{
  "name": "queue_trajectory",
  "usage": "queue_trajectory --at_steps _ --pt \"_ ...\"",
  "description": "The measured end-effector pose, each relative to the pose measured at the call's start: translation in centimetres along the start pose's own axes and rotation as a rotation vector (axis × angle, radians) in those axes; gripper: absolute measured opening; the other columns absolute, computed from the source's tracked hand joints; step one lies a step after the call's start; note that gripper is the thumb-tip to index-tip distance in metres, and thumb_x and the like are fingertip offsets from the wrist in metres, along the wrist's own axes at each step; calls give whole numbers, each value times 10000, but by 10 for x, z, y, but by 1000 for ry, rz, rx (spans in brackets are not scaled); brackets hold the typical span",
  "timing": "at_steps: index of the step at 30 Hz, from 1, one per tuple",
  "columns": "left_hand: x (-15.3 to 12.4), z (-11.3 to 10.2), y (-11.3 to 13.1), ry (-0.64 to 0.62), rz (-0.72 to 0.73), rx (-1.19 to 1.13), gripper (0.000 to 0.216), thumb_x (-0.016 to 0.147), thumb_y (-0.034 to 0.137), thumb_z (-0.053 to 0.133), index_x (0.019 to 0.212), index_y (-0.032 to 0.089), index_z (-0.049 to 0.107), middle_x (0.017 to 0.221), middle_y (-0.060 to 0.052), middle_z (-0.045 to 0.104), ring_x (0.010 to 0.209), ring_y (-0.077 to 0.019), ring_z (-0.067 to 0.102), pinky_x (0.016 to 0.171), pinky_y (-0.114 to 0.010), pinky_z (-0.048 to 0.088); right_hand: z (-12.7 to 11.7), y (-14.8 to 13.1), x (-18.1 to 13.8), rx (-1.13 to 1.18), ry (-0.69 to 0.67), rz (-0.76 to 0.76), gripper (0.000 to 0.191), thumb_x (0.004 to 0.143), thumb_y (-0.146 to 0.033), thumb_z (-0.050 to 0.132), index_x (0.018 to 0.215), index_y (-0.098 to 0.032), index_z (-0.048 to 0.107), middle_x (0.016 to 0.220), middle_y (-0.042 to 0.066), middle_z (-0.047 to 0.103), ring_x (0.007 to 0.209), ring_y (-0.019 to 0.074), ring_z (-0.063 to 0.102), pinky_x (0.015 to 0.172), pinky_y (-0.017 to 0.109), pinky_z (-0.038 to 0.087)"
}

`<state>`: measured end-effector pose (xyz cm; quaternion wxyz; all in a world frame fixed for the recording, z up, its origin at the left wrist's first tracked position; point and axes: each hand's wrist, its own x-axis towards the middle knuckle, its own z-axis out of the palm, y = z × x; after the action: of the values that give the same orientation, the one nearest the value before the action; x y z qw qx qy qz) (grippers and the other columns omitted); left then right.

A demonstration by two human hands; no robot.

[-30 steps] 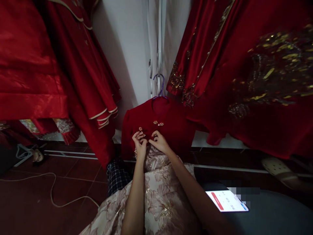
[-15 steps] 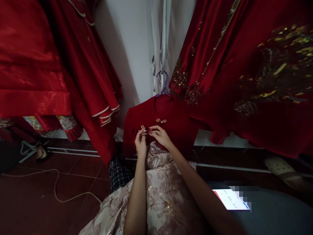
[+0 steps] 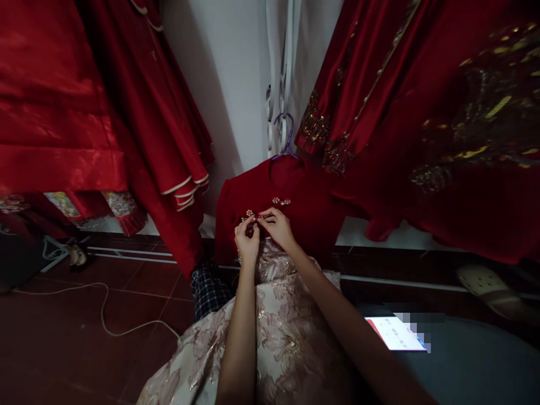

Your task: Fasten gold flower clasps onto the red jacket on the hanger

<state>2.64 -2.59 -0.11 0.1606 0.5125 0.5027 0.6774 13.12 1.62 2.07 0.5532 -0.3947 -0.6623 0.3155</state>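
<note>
A dark red top (image 3: 316,205) hangs in front of me on a purple hanger (image 3: 289,140). Beaded flower ornaments (image 3: 281,201) show on its chest, and another beaded flower (image 3: 249,213) is beside my fingers. My left hand (image 3: 247,239) is closed in a pinch against the front of the top. My right hand (image 3: 278,229) pinches right beside it, fingertips meeting the left ones. What lies between the fingertips is too small and dark to name. Below both hands spreads a pale brocade dress (image 3: 276,320) with a floral pattern.
Red garments (image 3: 59,112) hang at the left, and a red gown with gold sequins (image 3: 464,152) at the right. A lit phone (image 3: 396,333) lies on a grey surface at lower right. A white cable (image 3: 105,309) crosses the tiled floor. A pale clog (image 3: 483,284) is at far right.
The view has shifted a little, so the scene sits slightly higher and further right. Both hands stay together at the top, with the left fingers now curled more roundly.
</note>
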Motion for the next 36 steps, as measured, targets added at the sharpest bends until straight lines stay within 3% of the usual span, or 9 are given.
queue_trajectory --at_steps 4,10,21,26,29,32,36 --pt "0 -2 6 31 46 114 275 763 306 587 1017 230 660 984 -52 658 955 -194 539 887 -346 416 5 -8 -6 -31 35 -24 195 718 -329 609 833 -171 592 923 58 593 712 123 614 632 259 546" --pt "-2 -1 4 81 61 178 274 787 330 568 1021 223 663 958 -61 669 914 -189 550 848 -332 431 6 -18 -15 -11 50 -50 195 767 -319 571 881 -172 633 938 60 585 752 130 626 719 279 551" --pt "3 -9 1 37 34 57 241 795 356 554 952 224 680 945 -50 677 923 -181 584 890 -343 431 8 -23 -20 -18 94 -80 242 798 -351 538 936 -200 667 957 65 594 817 147 608 716 284 566" --pt "6 -10 -4 -28 -3 -36 237 775 356 577 909 187 676 930 -66 672 922 -184 593 890 -349 435 5 -24 -13 -57 58 -89 201 786 -331 553 868 -208 689 950 62 617 829 160 615 744 303 558" --pt "6 -9 -6 -97 6 -64 228 795 323 553 951 183 643 972 -72 656 928 -173 594 882 -342 439 -7 -25 -9 6 -69 -27 221 770 -339 572 912 -208 681 960 49 650 816 165 637 776 334 549" --pt "8 -10 -8 -132 1 -121 234 829 258 487 1033 179 571 1036 -82 631 917 -151 602 852 -325 457 -35 -25 -12 104 -245 115 307 774 -368 565 1027 -210 641 1010 56 656 804 179 657 718 347 563" --pt "10 -22 -11 -235 -52 6 178 811 198 470 942 184 590 900 -68 663 839 -160 625 812 -328 468 -81 -22 -24 86 -259 233 333 771 -382 573 1036 -189 627 1027 103 654 765 188 667 650 327 569"
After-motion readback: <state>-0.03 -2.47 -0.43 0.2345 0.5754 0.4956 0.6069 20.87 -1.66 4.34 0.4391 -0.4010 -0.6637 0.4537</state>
